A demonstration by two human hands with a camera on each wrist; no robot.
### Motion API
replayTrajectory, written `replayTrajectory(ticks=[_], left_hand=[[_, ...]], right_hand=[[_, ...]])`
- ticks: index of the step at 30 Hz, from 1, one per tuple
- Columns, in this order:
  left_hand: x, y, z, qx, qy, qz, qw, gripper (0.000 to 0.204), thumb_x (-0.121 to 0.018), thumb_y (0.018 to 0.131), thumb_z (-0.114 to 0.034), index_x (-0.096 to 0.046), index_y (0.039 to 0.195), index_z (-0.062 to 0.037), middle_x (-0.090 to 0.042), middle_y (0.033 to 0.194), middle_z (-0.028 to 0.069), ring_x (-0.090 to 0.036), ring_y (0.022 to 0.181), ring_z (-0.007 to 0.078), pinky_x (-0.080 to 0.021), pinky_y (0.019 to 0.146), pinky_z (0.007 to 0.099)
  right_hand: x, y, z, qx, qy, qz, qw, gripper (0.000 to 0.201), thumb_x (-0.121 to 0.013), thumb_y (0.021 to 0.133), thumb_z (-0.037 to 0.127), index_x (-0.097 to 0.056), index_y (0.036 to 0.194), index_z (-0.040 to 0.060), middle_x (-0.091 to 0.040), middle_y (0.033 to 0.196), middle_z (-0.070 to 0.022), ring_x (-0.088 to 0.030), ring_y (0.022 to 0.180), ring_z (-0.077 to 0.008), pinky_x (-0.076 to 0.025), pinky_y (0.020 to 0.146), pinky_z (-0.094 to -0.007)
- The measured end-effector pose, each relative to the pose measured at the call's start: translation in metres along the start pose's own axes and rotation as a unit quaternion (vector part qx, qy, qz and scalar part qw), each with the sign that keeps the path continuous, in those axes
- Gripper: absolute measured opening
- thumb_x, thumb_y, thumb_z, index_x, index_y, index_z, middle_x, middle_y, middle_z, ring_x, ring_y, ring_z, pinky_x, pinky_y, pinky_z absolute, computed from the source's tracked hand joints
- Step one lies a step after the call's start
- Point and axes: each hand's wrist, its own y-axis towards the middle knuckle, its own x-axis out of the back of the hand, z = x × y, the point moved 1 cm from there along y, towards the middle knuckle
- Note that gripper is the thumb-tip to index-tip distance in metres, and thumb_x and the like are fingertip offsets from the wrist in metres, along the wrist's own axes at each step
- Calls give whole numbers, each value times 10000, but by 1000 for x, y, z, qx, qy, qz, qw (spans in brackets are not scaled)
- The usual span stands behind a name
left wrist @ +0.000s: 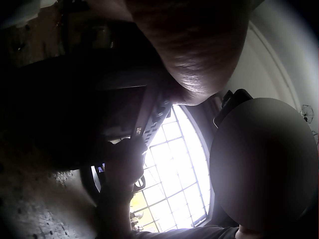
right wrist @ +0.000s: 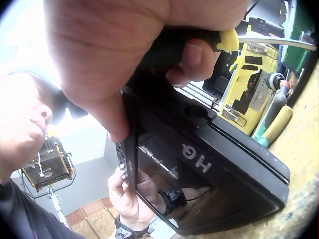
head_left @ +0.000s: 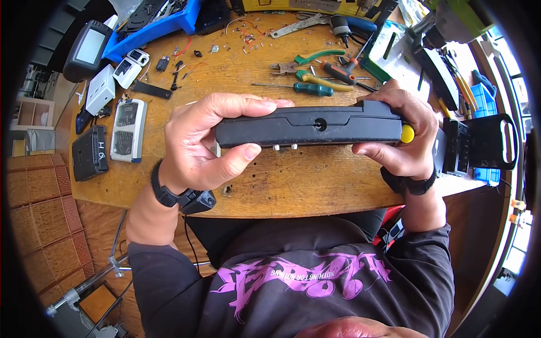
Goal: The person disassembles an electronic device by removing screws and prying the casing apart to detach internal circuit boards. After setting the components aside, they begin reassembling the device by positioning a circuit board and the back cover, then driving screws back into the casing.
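Note:
Both hands hold a black, flat device [head_left: 315, 125] edge-on above the bench, with a round hole in its facing edge and two small silver connectors below. My left hand [head_left: 200, 141] grips its left end, thumb below and fingers above. At the other end my right hand [head_left: 408, 129] grips it, also holding a screwdriver whose yellow handle end [head_left: 407, 133] shows beside the device. In the right wrist view the device [right wrist: 219, 164] shows a glossy dark face marked HQ, and the screwdriver's shaft [right wrist: 274, 41] points away. The left wrist view is mostly dark.
On the wooden bench [head_left: 270, 186] lie a teal-handled screwdriver [head_left: 313, 89], pliers [head_left: 315, 76] and small scraps. A blue tray [head_left: 152, 36], white devices [head_left: 128, 130] and a black case [head_left: 90, 153] stand left; a green-edged tray [head_left: 389, 53] is at right.

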Motion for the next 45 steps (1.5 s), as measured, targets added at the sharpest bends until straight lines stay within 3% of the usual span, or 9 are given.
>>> replayTrajectory(ticks=[9,11,14,15,17,18,26,40,45], left_hand=[[2,-3,-2,-35,33,15,999,356,-776,964,41,-713,1307,113,-825,1273,309,-820,1262,413,-680,1058,466],[6,-4,-3,-24,62,56,996,411,-799,1056,-110,-653,1380,96,-788,1312,322,-780,1290,523,-642,1106,626],[8,0,-4,-59,85,80,991,418,-826,1043,-122,-673,1367,91,-792,1317,358,-783,1294,515,-634,1120,629],[9,4,-4,-57,83,80,992,418,-826,1043,-122,-673,1367,91,-792,1317,358,-783,1294,515,-634,1120,629],[11,11,-6,-124,169,133,969,409,-845,1022,-119,-698,1345,85,-792,1330,377,-790,1299,494,-626,1132,627],[7,9,-6,-117,181,114,970,392,-883,971,-86,-736,1302,64,-808,1323,353,-806,1280,475,-630,1131,621],[2,3,-10,-133,220,164,953,483,-973,746,30,-825,1206,25,-856,1269,260,-851,1193,409,-686,1057,572],[1,5,-12,-105,222,137,960,430,-933,776,23,-836,1194,37,-862,1245,259,-850,1197,410,-690,1055,565],[10,12,-12,-153,306,107,933,472,-987,888,-196,-819,1250,56,-877,1175,246,-866,1161,385,-721,964,478]], right_hand=[[-2,-2,0,7,37,9,999,608,-1126,736,307,-790,1141,4,-829,1066,-101,-790,951,-221,-604,888,-335],[-2,-3,-1,15,33,3,999,613,-1126,740,305,-778,1148,6,-830,1076,-113,-787,944,-231,-601,886,-336],[3,-2,4,25,1,16,1000,564,-1105,747,230,-780,1147,2,-842,1100,-121,-779,940,-244,-604,879,-350],[3,-1,3,23,1,16,1000,564,-1105,747,230,-780,1147,2,-842,1100,-121,-779,940,-244,-604,879,-350],[3,2,1,78,-27,8,997,497,-1053,727,114,-785,1131,2,-860,1115,-133,-770,931,-255,-604,846,-359],[5,2,1,76,-25,10,997,490,-1004,671,73,-791,1106,3,-873,1127,-143,-770,940,-265,-606,834,-367],[12,-1,-4,141,7,121,983,443,-995,656,158,-775,1009,5,-864,1097,-176,-792,921,-316,-612,774,-398],[10,-1,-3,151,1,94,984,455,-1017,648,140,-769,1000,-9,-856,1058,-182,-786,873,-308,-613,763,-377],[9,1,1,142,-22,60,988,490,-1033,615,82,-769,1007,-46,-830,980,-184,-777,858,-294,-607,744,-384]])
